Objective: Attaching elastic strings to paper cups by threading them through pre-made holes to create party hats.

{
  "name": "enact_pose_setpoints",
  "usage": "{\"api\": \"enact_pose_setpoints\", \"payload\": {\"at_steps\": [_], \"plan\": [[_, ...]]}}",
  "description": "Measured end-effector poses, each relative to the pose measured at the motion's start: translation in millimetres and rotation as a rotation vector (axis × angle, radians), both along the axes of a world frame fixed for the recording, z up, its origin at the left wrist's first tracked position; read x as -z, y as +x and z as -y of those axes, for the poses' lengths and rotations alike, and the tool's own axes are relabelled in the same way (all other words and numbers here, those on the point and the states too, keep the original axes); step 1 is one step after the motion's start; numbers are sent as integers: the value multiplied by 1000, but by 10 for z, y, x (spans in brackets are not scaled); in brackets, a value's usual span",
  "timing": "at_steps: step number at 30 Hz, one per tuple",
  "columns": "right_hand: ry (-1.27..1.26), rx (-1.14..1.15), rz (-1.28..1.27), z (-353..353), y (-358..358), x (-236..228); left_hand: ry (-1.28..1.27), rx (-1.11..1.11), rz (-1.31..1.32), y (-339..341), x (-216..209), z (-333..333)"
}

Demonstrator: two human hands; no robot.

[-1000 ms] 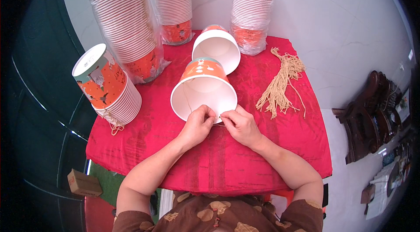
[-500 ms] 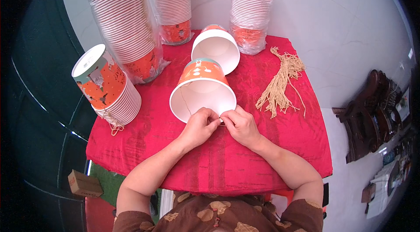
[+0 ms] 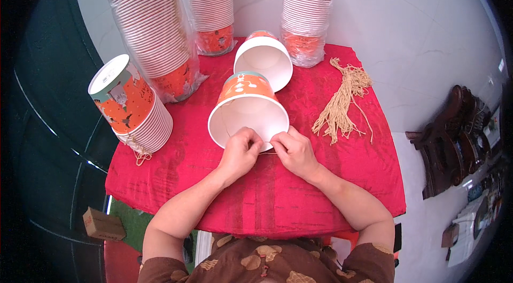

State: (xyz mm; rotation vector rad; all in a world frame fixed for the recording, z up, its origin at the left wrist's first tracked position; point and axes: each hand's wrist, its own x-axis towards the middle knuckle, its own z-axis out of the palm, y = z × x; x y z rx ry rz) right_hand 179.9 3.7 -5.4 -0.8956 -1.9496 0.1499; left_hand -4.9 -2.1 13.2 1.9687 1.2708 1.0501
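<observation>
An orange paper bucket [image 3: 247,88] with a white inside lies on its side, its mouth facing me. My left hand [image 3: 240,150] is closed in a pinch at the near rim, partly over the opening. Beside it, my right hand [image 3: 295,153] pinches at the same rim, thumb and forefinger together. A thin tan string [image 3: 269,152] runs between my fingers just below the rim, and part of it crosses the inside of the bucket. My fingers hide its ends. Behind lies a second paper bucket [image 3: 264,60], also with its mouth toward me.
A bundle of tan strings [image 3: 345,99] lies at the right on the red tablecloth [image 3: 299,205]. Nested upside-down buckets [image 3: 140,121] stand at the left, strings hanging from their rims. Tall plastic-wrapped bucket stacks [image 3: 152,26] [image 3: 209,2] [image 3: 308,8] line the back.
My left hand has shifted slightly up and left, away from my right hand, leaving a small gap with string showing. The bucket has barely moved.
</observation>
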Motion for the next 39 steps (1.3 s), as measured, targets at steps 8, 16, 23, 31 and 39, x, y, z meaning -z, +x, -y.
{"api": "enact_pose_setpoints", "payload": {"at_steps": [8,16,23,31,39], "plan": [[-190,105,-203,-66,65,9,744,95,261,-141,-279,67],[-184,109,-333,-145,126,40,311,-92,554,-249,-190,-7],[-157,133,-325,-149,144,41,-254,-222,205,-98,-61,-154],[33,40,-255,10,12,-111,-595,-77,778,-112,-92,-137],[150,12,-261,68,-3,-196,-722,33,1043,-210,-5,-219]]}}
